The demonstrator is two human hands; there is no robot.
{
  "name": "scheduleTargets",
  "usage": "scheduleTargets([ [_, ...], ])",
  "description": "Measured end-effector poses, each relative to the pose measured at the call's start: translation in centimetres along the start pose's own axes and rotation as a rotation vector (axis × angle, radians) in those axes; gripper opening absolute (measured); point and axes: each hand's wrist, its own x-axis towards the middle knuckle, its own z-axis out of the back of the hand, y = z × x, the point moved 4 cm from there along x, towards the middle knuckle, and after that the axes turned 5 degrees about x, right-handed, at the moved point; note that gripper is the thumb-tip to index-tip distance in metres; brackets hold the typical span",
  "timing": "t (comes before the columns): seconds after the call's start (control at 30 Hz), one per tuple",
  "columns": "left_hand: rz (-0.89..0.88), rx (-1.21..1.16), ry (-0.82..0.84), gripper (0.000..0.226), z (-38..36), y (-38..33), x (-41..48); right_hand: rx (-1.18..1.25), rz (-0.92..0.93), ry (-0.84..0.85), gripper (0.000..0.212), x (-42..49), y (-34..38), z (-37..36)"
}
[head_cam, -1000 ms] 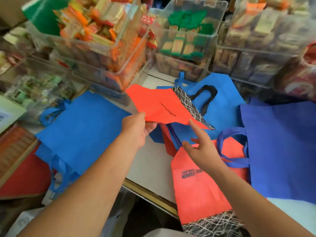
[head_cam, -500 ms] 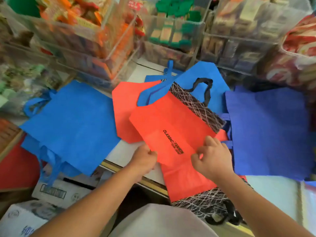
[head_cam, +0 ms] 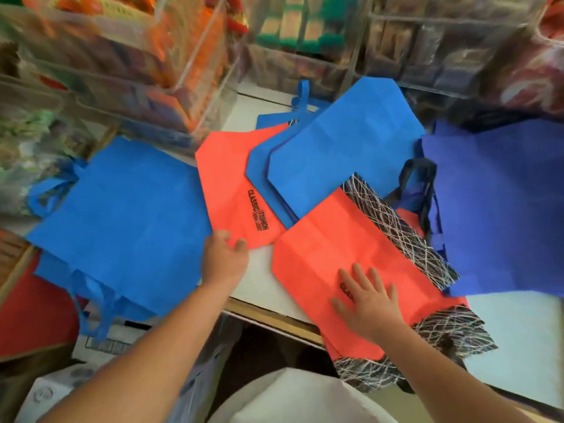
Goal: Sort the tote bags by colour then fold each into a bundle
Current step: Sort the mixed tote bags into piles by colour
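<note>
**Both Hands on Orange Totes, Blue Bags Spread Around Them**

The left hand (head_cam: pixel 224 257) sat toward 7 o'clock from the middle of the view. Its thumb and curled fingers pinched the bottom corner of the left orange bag (head_cam: pixel 229 190). That bag lay flat on the white tabletop (head_cam: pixel 259 282), reaching away from the hand toward 12 o'clock, with its black "CLASSIC FASHION" print facing up.

The right hand (head_cam: pixel 370 303) lay at 5 o'clock, palm down, fingers straight and spread. It pressed flat on the right orange bag (head_cam: pixel 323 248) and covered part of that bag's print. The 2 hands were well apart, with a bare strip of tabletop between them.

A black side panel (head_cam: pixel 403 230) crossed by white web lines ran along the right orange bag's 2 o'clock edge, and a black handle (head_cam: pixel 419 178) looped up beyond it. Another web-patterned panel (head_cam: pixel 451 337) stuck out beneath it at 5 o'clock, past the table's near edge.

A large blue bag (head_cam: pixel 122 215) lay at 9 o'clock, its right edge just beside the left hand and its handles hanging over the table edge toward 8 o'clock. A centre blue bag (head_cam: pixel 345 145) lay at 12 to 1 o'clock. It overlapped the left orange bag, and its lower edge sat under the right orange bag. A darker violet-blue bag (head_cam: pixel 503 209) filled 3 o'clock.

Clear bins (head_cam: pixel 171 65) of packaged goods, blurred, lined the far side from 10 to 2 o'clock.
</note>
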Motion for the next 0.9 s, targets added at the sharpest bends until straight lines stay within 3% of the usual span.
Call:
scheduleTargets([
  [0.07,0.013,-0.006,-0.076,0.026,1.8,0.5,3.8,-0.040,-0.074,0.006,0.074,-0.5,-0.7,-0.5],
  [0.17,-0.094,-0.041,-0.009,0.019,0.7,-1.7,5.4,-0.059,-0.132,-0.058,0.076,-1.0,-0.6,0.7],
  [0.3,-0.187,-0.198,0.189,0.032,-4.2,-6.4,6.7,0.027,0.096,-0.497,0.062,1.7,2.0,5.6],
  [0.37,-0.155,-0.272,0.217,0.050,-5.8,-8.8,8.1,0.064,0.183,-0.584,0.057,4.3,2.5,7.6],
  [0.43,-0.072,-0.390,0.226,0.061,-6.8,-10.6,9.7,0.059,0.119,-0.498,0.062,6.7,2.1,8.6],
  [0.53,0.076,-0.535,0.238,0.042,-7.9,-11.7,12.0,0.065,-0.063,-0.284,0.074,8.3,-0.9,7.5],
  [0.6,0.039,-0.521,0.191,0.043,-8.0,-11.9,12.7,0.077,-0.065,-0.266,0.084,8.0,-2.6,6.2],
  [0.77,-0.025,-0.537,-0.048,0.053,-7.8,-11.9,13.2,0.162,-0.077,-0.254,0.083,6.6,-5.8,4.1],
  [0.83,-0.009,-0.591,-0.016,0.047,-7.9,-12.8,11.3,0.246,-0.068,-0.238,0.091,6.9,-6.0,4.5],
  [0.9,-0.077,-0.453,0.112,0.030,-9.2,-13.2,9.0,0.280,-0.081,-0.219,0.085,7.4,-5.8,5.1],
])
